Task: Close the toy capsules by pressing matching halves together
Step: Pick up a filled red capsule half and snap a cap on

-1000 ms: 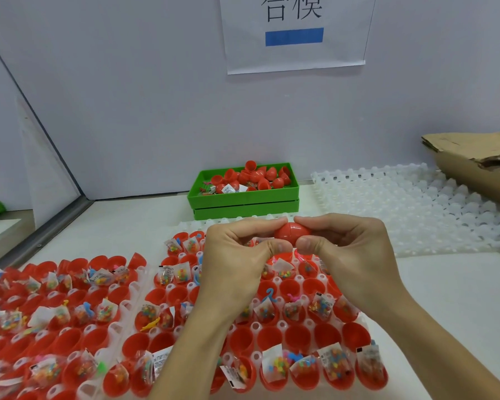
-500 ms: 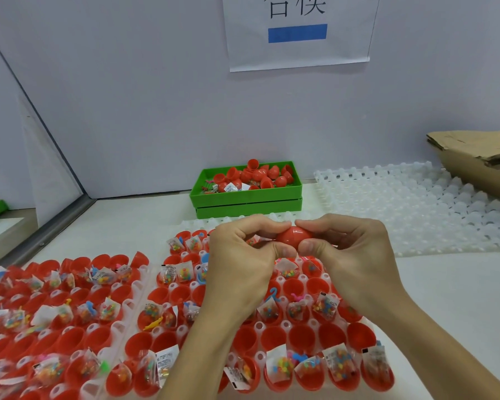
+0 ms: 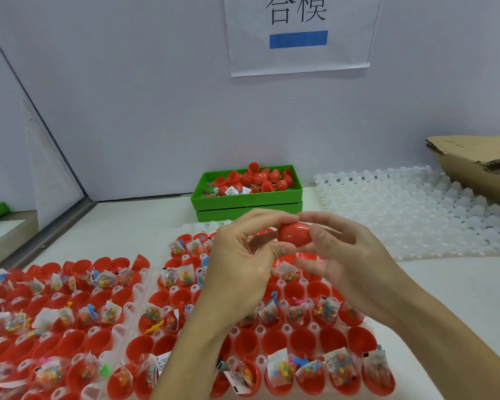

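A: Where is the closed red plastic egg-shaped capsule (image 3: 295, 233)?

B: Up in the air between both hands, above the white tray of open red capsule halves (image 3: 272, 321). The right hand (image 3: 350, 264) pinches its right end between thumb and fingers; the left hand (image 3: 243, 261) pinches its left end with curled fingertips.

A: And farther out?

B: A second tray of filled red halves (image 3: 61, 319) lies just left. Behind, a green plastic bin of red capsules (image 3: 247, 194) stands against the wall, an empty white moulded tray (image 3: 416, 209) to its right, a torn cardboard box (image 3: 479, 166) beyond.
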`<state>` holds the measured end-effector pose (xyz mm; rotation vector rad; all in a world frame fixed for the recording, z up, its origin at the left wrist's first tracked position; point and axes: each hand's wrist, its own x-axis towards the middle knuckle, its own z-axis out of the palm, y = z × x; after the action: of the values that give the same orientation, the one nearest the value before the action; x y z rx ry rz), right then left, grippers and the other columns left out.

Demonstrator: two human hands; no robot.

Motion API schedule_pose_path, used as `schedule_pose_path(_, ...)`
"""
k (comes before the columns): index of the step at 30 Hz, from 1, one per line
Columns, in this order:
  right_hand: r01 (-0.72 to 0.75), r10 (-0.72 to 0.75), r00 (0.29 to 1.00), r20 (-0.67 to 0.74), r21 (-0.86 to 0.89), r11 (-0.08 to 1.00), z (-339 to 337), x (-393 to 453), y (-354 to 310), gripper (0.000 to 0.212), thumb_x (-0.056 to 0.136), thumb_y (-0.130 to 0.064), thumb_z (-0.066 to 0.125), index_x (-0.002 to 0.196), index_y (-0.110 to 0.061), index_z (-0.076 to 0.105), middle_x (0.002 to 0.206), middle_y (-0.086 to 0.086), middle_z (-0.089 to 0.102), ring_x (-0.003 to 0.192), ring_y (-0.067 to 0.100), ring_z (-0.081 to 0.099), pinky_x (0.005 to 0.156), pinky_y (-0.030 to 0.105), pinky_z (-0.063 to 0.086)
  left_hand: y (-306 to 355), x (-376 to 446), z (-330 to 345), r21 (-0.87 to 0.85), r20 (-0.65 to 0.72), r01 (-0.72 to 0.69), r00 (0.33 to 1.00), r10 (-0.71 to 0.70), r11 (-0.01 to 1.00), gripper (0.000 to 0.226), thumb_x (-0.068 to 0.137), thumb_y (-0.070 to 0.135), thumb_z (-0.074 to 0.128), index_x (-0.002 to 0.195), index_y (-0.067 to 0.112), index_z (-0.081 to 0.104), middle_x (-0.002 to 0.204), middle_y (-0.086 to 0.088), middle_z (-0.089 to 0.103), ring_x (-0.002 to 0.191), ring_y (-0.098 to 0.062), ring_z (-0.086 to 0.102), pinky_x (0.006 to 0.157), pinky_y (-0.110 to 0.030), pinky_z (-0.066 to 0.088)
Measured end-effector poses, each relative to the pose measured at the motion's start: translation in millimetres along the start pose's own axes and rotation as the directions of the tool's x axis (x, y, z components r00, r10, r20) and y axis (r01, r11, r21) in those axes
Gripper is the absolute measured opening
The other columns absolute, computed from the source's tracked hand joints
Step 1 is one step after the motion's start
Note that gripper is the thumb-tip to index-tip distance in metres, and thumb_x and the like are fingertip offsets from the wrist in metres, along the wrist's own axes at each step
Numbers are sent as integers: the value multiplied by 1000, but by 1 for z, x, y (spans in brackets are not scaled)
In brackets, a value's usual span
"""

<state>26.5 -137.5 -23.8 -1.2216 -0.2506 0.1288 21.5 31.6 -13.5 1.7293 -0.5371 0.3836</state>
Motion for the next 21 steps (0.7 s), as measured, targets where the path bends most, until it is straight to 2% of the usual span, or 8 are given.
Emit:
schedule_pose_path(3, -185, 111, 942, 317, 211, 960, -2, -4, -6, 46, 83, -33, 74, 116, -1, 67, 116, 19, 68, 110, 32, 66, 92, 40, 55, 0, 0, -2, -38, 22, 3, 1000, -2, 999, 36, 77, 3, 77, 99, 32, 77, 112, 10, 68, 116, -14, 60, 91, -23, 50)
schedule_pose_path(5, -202, 71, 918, 389, 305, 931, -2, -5, -6, 41, 86, -29, 72, 114, 2, 67, 114, 19, 67, 109, 30, 65, 92, 38, 54, 1, 0, -1, -63, 43, 58, 998, -55, 996, 32, 73, 11, 78, 97, 33, 78, 117, 13, 64, 119, -10, 57, 93, -22, 50)
schedule_pose_path(7, -146, 32, 939, 341, 313, 938, 0, -5, -4, 33, 90, -21, 64, 111, 4, 68, 114, 21, 67, 109, 31, 66, 91, 34, 54, -1, -1, -1, -103, 71, 121, 991, -114, 987, 35, 75, 4, 77, 99, 29, 78, 120, 10, 65, 119, -8, 59, 93, -25, 52)
schedule_pose_path(9, -71, 11, 977, 214, 278, 958, 3, -3, -1, 28, 90, -12, 59, 110, 5, 70, 116, 25, 67, 112, 33, 66, 91, 31, 55, -2, -1, -1, -113, 111, 177, 980, -164, 978, 41, 81, 4, 75, 114, 27, 74, 124, 9, 67, 120, -4, 59, 94, -24, 52)
schedule_pose_path(11, -3, -21, 994, 103, 230, 973, 4, -1, 2, 28, 86, -7, 59, 109, 3, 71, 116, 25, 68, 113, 32, 66, 87, 28, 56, -2, -3, 2, -221, 185, 280, 953, -242, 934, 55, 78, 27, 78, 130, 25, 62, 126, 6, 68, 120, -7, 61, 95, -24, 52)
schedule_pose_path(12, 30, -44, 997, 70, 198, 980, 6, 0, 3, 28, 83, -7, 61, 107, 2, 72, 114, 23, 70, 111, 31, 67, 85, 26, 56, -1, -4, 5, -268, 194, 328, 939, -283, 906, 62, 73, 36, 79, 131, 23, 61, 122, 5, 70, 116, -8, 64, 91, -22, 53)
schedule_pose_path(16, 150, -149, 989, -11, 26, 988, 11, -1, 8, 31, 72, -15, 70, 102, -7, 76, 106, 17, 74, 105, 29, 70, 84, 27, 57, -3, -3, 12, -264, 100, 291, 957, -274, 920, 42, 70, 28, 76, 111, 21, 71, 100, 4, 77, 96, -8, 72, 75, -15, 55)
schedule_pose_path(21, 189, -191, 981, -33, -52, 981, 11, -2, 10, 30, 70, -16, 70, 99, -14, 78, 107, 13, 75, 106, 28, 70, 89, 37, 55, -8, -4, 13, -322, 65, 275, 961, -269, 906, 41, 68, 22, 76, 108, 23, 72, 100, 2, 77, 97, -10, 72, 76, -17, 55)
